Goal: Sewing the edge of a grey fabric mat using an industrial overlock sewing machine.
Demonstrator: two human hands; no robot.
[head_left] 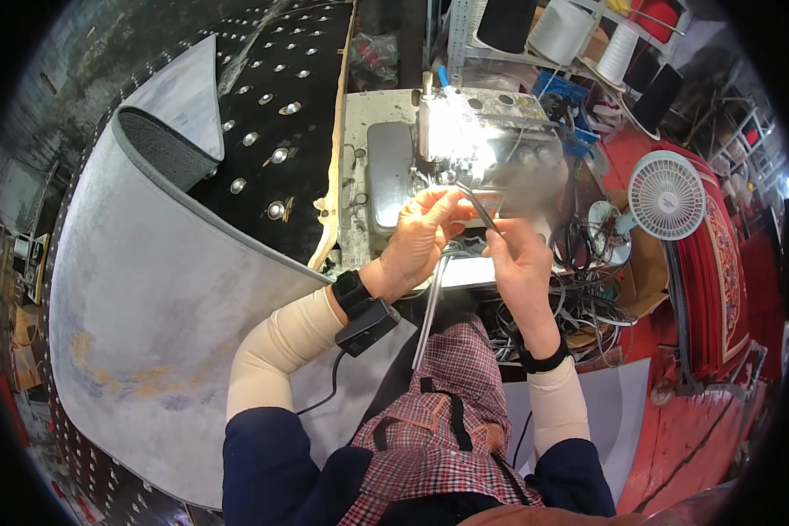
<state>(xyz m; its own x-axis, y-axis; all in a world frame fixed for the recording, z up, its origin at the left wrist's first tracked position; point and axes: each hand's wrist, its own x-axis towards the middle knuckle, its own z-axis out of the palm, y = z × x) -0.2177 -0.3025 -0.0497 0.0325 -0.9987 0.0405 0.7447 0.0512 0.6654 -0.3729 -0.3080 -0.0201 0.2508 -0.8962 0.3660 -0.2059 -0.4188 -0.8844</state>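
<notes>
Checked apron fabric (pixel 412 480) occupies the bottom centre of the frame, nearest the camera. Navy sleeves flank it, with cream oversleeves covering the forearms.

Right hand (pixel 522 263): located right of centre. Thumb and fingers are closed on the lower end of a slim dark metal tool (pixel 479 210). The tool is at the centre of the frame, tilted, with its upper end pointing to the upper left.

Left hand (pixel 419 237): located at centre. Thumb and forefinger are pinched together beside the tool's upper end; whether they grip anything cannot be told. A black device is strapped to the wrist.

Sewing machine (pixel 517 131): upper centre, directly beyond both hands, brightly lit. A narrow pale strip (pixel 428 316) hangs below the left hand.

Surroundings: a large grey mat (pixel 167 289) curls across the left side; a white fan (pixel 666 195) stands at upper right.
</notes>
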